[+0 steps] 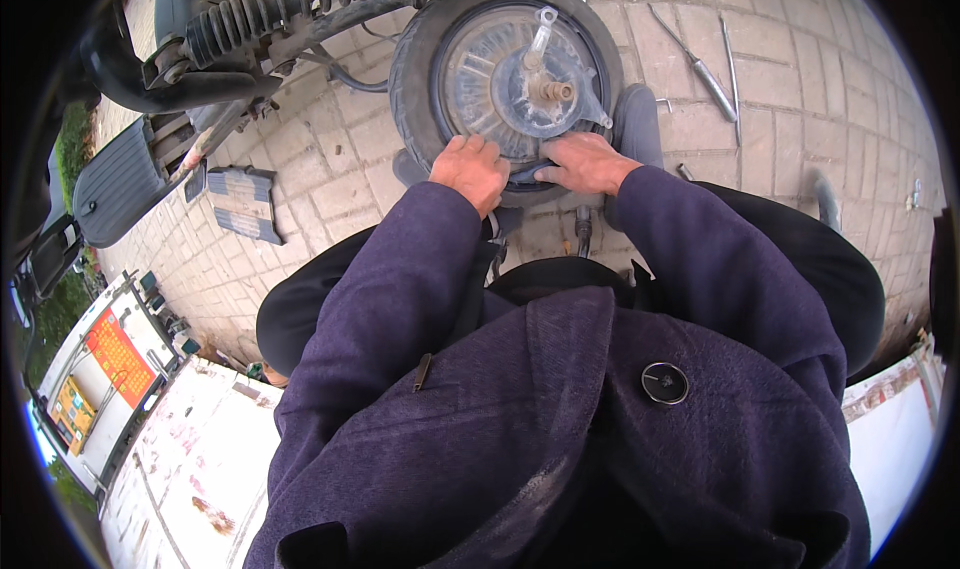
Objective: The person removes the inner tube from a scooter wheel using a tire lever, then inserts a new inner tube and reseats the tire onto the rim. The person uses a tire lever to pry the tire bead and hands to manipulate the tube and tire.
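Observation:
A dusty wheel lies flat in front of me, its black tire (408, 74) around a grey metal hub (478, 94). On top of the hub are a drum cover with a lever arm (540, 39) and a threaded axle end (558, 91). My left hand (470, 174) is closed over the tire's near edge, its fingers curled inward. Beside it, my right hand (585, 164) grips the same near edge, thumb and fingers together at the gap between tire and rim. Dark rubber shows between the two hands; whether it is tire or inner tube I cannot tell.
A scooter frame with a coil-spring shock absorber (262, 17) stands at the upper left. On the brick paving (800, 119) to the right lie a grey-handled tool (712, 89) and a long metal rod (730, 69). A ribbed plate (243, 204) lies at left; a white cart surface (200, 469) is lower left.

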Available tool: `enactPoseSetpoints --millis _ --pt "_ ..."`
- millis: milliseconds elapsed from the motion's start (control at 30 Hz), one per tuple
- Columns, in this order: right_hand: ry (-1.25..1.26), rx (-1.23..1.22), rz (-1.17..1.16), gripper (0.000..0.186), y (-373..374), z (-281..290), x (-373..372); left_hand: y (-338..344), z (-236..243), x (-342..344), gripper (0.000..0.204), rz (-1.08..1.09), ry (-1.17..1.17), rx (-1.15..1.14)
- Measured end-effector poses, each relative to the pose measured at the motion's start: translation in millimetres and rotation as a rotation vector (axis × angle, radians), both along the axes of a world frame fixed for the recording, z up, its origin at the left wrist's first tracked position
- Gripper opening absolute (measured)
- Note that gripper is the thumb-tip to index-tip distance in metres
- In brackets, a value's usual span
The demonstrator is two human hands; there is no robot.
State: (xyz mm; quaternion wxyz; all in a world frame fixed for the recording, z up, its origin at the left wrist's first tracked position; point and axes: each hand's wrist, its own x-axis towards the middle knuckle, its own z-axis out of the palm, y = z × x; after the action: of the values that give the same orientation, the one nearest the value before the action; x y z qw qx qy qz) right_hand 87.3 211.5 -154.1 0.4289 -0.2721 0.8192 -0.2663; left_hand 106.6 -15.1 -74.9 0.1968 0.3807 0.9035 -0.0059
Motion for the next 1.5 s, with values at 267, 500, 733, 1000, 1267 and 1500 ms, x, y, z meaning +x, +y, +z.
enactPoseSetpoints --millis 267,500,733,1000,1267,1500 --pt "0.287 -0.145 0.009 0.023 -15.4 -9.3 18.5 2.8 -6.3 11.2 0.014 -0.058 0.008 -0.066" --pt "0.186 -0.146 -0.356 0.023 -18.6 -2.9 31.4 2.5 -5.5 15.3 0.007 -0.069 0.145 0.03" --pt "0.04 -0.244 -0.388 0.027 -12.7 2.6 26.6 2.8 -7.7 17.2 0.005 -0.014 0.189 0.099" --pt "0.112 -0.173 -0.15 0.029 -20.9 -6.8 30.3 5.8 -6.6 22.9 0.013 -0.032 0.081 0.026" --pt "-0.065 -0.207 -0.091 0.037 -13.9 -5.9 19.3 4.4 -11.6 22.6 0.013 -0.026 0.079 0.031" --pt "-0.164 -0.176 -0.097 0.042 -11.6 -1.2 7.6 5.3 -8.9 21.7 0.013 -0.042 0.093 0.016"
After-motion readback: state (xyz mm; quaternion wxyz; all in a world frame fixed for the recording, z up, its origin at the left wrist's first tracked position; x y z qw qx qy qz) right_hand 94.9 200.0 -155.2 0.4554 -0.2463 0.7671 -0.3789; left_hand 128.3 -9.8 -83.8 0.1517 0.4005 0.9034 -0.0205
